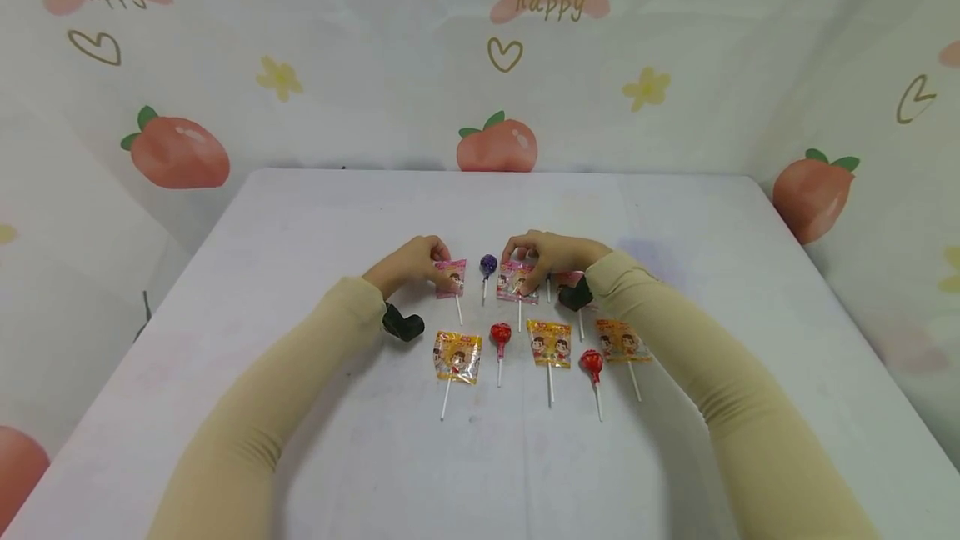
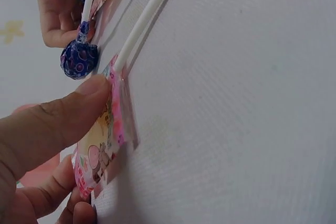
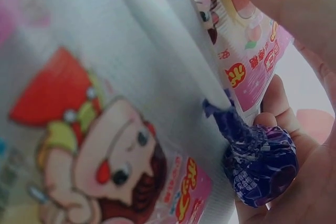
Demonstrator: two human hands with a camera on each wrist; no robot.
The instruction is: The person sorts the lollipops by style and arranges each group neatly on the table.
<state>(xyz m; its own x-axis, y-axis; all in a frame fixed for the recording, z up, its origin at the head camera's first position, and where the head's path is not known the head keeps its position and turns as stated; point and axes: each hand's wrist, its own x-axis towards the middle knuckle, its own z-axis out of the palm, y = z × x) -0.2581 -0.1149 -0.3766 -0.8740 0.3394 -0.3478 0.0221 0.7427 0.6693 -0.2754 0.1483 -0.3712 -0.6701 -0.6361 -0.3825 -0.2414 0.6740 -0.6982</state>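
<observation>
At the left of the back row, the left hand [image 1: 416, 262] pinches a pink-wrapped lollipop [image 1: 452, 277], thumb on its front; the left wrist view shows the thumb and fingers [image 2: 86, 90] on the wrapper [image 2: 100, 145]. The right hand [image 1: 551, 253] pinches another pink-wrapped lollipop [image 1: 517, 282] by its wrapper, stick towards the front. Between the hands lies a purple ball lollipop [image 1: 488, 265]. In the right wrist view a purple lollipop [image 3: 262, 166] is beside the right hand [image 3: 310, 77], with a pink wrapper [image 3: 252, 51] under the thumb.
In the front row lie orange-wrapped lollipops [image 1: 457, 357] and two red ball lollipops [image 1: 501, 335]. Another pink-wrapped lollipop [image 1: 570, 282] is partly behind the right wrist's black strap. The white table [image 1: 495, 473] meets a patterned cloth at its back edge.
</observation>
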